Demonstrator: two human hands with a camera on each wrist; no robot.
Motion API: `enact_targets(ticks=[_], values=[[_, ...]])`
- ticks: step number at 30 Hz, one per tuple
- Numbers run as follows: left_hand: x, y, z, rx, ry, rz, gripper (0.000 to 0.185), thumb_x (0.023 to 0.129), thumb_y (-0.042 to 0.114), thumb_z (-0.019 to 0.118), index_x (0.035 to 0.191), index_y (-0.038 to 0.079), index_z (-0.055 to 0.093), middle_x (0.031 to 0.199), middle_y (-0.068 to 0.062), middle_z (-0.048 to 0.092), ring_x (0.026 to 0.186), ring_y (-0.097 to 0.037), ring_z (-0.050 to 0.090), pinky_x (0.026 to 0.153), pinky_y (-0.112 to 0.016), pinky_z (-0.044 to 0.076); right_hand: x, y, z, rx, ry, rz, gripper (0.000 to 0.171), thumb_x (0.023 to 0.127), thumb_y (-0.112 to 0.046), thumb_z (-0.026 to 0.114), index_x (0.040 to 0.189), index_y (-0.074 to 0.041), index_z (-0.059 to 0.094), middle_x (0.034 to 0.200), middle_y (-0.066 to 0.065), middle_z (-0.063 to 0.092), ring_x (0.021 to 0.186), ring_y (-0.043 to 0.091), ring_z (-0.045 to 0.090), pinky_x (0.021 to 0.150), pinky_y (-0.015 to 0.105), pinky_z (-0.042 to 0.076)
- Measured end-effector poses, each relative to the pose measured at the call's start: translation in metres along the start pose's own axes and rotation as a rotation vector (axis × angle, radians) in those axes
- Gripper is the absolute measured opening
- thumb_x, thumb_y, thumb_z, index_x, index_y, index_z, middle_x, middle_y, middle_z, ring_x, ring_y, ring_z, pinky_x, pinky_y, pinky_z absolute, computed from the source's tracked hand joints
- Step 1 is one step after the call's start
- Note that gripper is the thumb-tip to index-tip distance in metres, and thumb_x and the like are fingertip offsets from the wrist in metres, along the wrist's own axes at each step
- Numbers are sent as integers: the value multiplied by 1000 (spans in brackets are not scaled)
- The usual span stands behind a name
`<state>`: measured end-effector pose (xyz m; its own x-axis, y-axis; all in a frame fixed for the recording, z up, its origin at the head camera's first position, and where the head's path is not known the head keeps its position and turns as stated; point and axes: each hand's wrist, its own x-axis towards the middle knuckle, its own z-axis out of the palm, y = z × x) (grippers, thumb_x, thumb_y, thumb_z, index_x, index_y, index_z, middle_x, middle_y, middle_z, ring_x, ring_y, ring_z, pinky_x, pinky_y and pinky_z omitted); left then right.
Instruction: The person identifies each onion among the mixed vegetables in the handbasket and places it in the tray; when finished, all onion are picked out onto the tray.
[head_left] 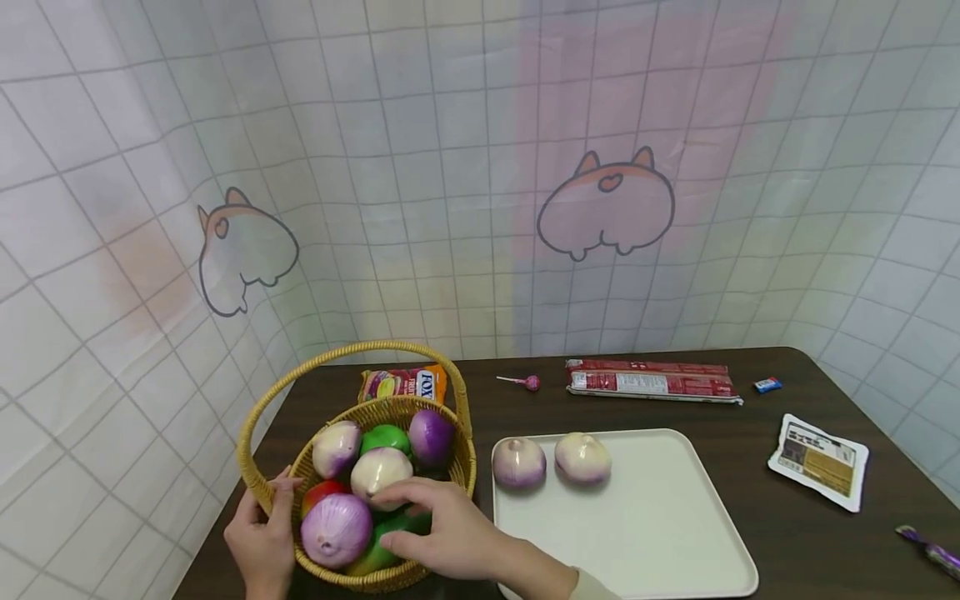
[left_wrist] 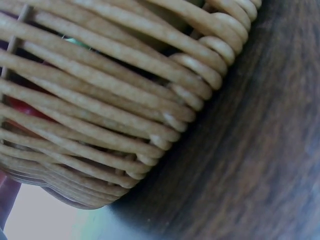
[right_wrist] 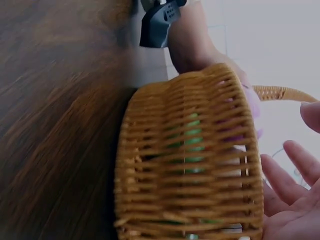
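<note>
Standing at the left of the dark table [head_left: 810,542], one wicker basket [head_left: 375,577] is filled with rounded produce: a lilac bulb [head_left: 336,531], a white bulb [head_left: 381,473], a purple piece [head_left: 431,437], among others.

Left hand [head_left: 262,529]: closed about the basket's left rim beside the foot of the arched handle [head_left: 390,346]; presumably so placed that the basket is kept from tipping or sliding.

Right hand [head_left: 450,525]: fingers loosely spread, nothing gripped; held over the front of the basket, probably to be within reach of the contents. Whether the white bulb is touched cannot be told.

White tray [head_left: 652,533]: set just beside the basket; its far left part is occupied by two pale purple bulbs [head_left: 519,464], perhaps kept together for order.

Obscured: a red piece [head_left: 324,492], mostly covered; lower contents, glimpsed only through the weave; a fruit-labelled packet [head_left: 405,383], partly hidden behind the basket; a purple wrapper [head_left: 941,557], cut off at the right edge. The left fingers are largely concealed.
</note>
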<state>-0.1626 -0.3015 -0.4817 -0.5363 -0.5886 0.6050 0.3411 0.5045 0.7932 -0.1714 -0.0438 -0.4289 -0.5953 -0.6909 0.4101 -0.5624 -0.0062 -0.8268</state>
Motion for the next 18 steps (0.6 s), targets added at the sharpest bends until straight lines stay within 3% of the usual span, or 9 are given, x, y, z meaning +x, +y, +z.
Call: enact_targets(ticks=[4,11,18], values=[[0,0,0,-8,-2,2,10,90,1,67,85,-7,72,87,-5,75,93,-1,69,76,-10,47,6,1,7,20,-17,43,43,91,-23,69,131,-13,59,129,-1,62,114,11,58,92,26,50],[-1,0,0,4,-7,-5,11,90,1,67,87,-8,72,88,-10,75,94,0,68,75,-10,47,14,7,18,2,-4,17,49,89,-21,72,135,-12,57,132,-2,60,108,4,59,89,22,49],[0,1,0,-7,-10,-4,10,90,1,66,86,-7,72,84,-2,75,94,-2,69,75,-10,48,22,7,24,26,-40,55,59,87,-19,74,140,-9,51,137,0,57,114,1,56,91,19,48]])
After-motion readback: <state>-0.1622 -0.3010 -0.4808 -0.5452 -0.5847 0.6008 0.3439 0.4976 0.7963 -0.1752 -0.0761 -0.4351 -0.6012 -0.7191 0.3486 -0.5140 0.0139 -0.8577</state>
